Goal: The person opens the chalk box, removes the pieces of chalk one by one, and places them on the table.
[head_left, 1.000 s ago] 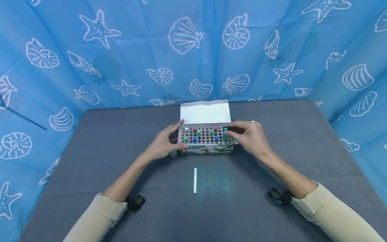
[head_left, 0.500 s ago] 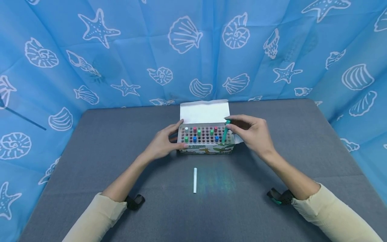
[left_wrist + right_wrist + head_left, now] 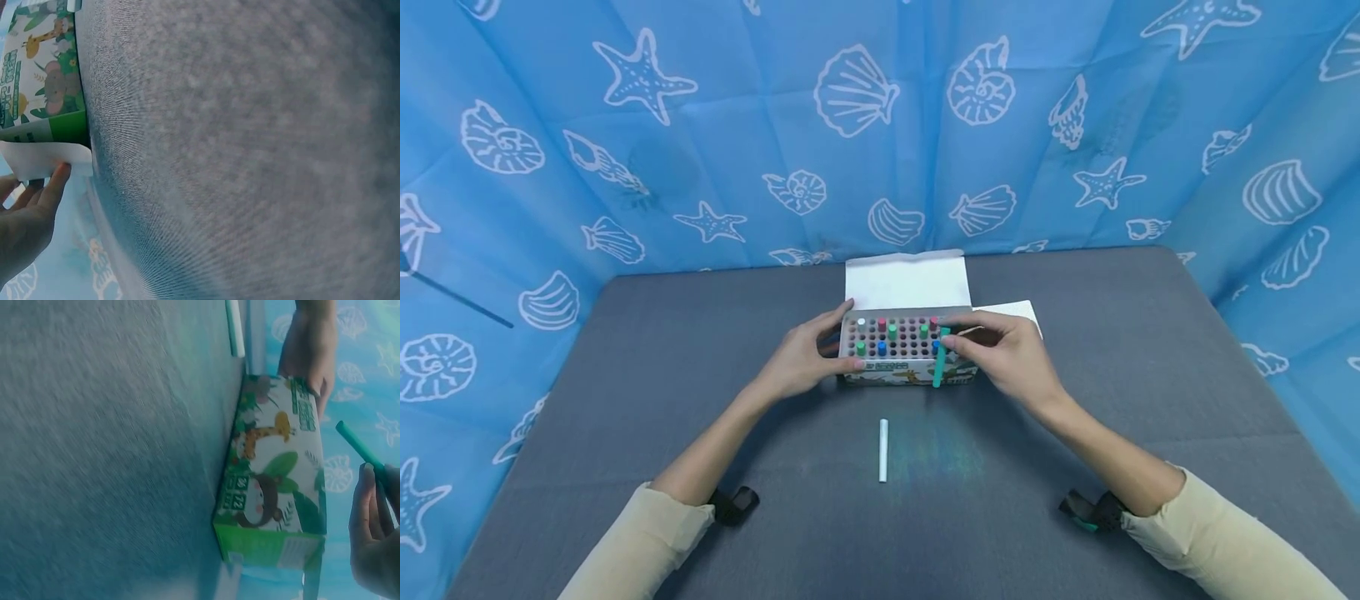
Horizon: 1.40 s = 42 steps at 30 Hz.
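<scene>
A cardboard box (image 3: pixel 910 377) printed with animals stands open at mid-table, its top a tray of holes with several coloured chalk sticks upright in them. My left hand (image 3: pixel 805 354) grips the box's left end, thumb at the front edge and fingers toward the back. Between thumb and fingers, my right hand (image 3: pixel 1011 357) pinches a green chalk stick (image 3: pixel 939 368), which slants in front of the box's right part. In the right wrist view, this chalk (image 3: pixel 356 444) is out of the holes, above the box (image 3: pixel 275 469). A white chalk stick (image 3: pixel 883 450) lies on the table before the box.
The white lid flap (image 3: pixel 908 282) stands up behind the box. Another white flap (image 3: pixel 1013 310) juts out on the right, behind my right hand. Grey cloth covers the table (image 3: pixel 760 533); a blue curtain (image 3: pixel 917 150) with shell prints hangs behind it.
My right hand has drawn the green chalk up out of its hole at the box's right end, then carried it left and toward the front. The left hand keeps its place.
</scene>
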Each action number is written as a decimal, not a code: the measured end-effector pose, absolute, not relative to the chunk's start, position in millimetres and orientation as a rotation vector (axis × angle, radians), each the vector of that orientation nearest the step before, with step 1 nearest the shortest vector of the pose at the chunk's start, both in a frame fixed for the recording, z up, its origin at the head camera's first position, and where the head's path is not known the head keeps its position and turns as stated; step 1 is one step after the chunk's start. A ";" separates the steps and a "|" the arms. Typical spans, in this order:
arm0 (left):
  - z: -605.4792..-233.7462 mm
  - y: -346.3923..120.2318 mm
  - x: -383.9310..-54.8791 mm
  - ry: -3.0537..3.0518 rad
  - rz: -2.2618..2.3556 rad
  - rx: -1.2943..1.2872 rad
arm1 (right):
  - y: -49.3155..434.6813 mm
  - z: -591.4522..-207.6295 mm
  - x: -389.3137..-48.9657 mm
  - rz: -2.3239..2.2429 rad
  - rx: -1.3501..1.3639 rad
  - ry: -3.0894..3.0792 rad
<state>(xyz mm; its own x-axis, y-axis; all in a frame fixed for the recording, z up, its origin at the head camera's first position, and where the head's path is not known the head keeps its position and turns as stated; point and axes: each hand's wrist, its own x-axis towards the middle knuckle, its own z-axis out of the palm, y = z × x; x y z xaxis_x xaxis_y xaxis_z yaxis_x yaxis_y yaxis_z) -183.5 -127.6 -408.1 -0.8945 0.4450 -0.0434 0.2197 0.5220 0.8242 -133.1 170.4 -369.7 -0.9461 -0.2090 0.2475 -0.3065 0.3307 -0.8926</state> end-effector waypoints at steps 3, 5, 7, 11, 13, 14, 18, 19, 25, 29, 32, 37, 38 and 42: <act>-407.5 -127.0 -183.2 2.521 1.300 0.567 | 167.3 -372.9 -130.8 1.750 0.446 -2.518; -407.2 -126.5 -183.1 2.524 1.299 0.568 | 166.1 -375.4 -129.9 1.785 0.426 -2.530; -406.6 -125.9 -182.8 2.528 1.294 0.569 | 164.7 -377.3 -129.0 1.830 0.420 -2.532; -405.9 -125.5 -182.4 2.531 1.293 0.568 | 159.8 -380.5 -126.2 1.890 0.428 -2.551; -405.7 -125.7 -182.0 2.533 1.293 0.565 | 156.1 -382.7 -125.1 1.925 0.436 -2.559; -405.7 -125.8 -181.9 2.533 1.295 0.564 | 154.2 -384.2 -124.5 1.941 0.437 -2.566; -406.5 -126.3 -181.1 2.540 1.285 0.565 | 148.1 -390.4 -122.0 1.988 0.421 -2.601; -406.6 -126.2 -181.1 2.540 1.285 0.568 | 147.3 -392.1 -121.3 1.995 0.414 -2.614; -406.6 -125.0 -180.9 2.532 1.287 0.568 | 143.9 -398.2 -117.8 2.024 0.395 -2.659; -407.5 -124.6 -181.8 2.531 1.294 0.562 | 140.7 -401.9 -115.6 2.101 0.388 -2.663; -408.1 -124.6 -182.8 2.534 1.289 0.573 | 138.0 -407.0 -114.3 2.136 0.351 -2.709; -407.2 -126.7 -183.0 2.520 1.301 0.568 | 133.8 -415.3 -113.0 2.165 0.338 -2.784; -406.7 -127.1 -182.6 2.519 1.301 0.565 | 133.1 -416.6 -112.9 2.175 0.335 -2.792; -406.4 -127.8 -182.2 2.525 1.295 0.562 | 131.4 -421.8 -112.6 2.231 0.316 -2.802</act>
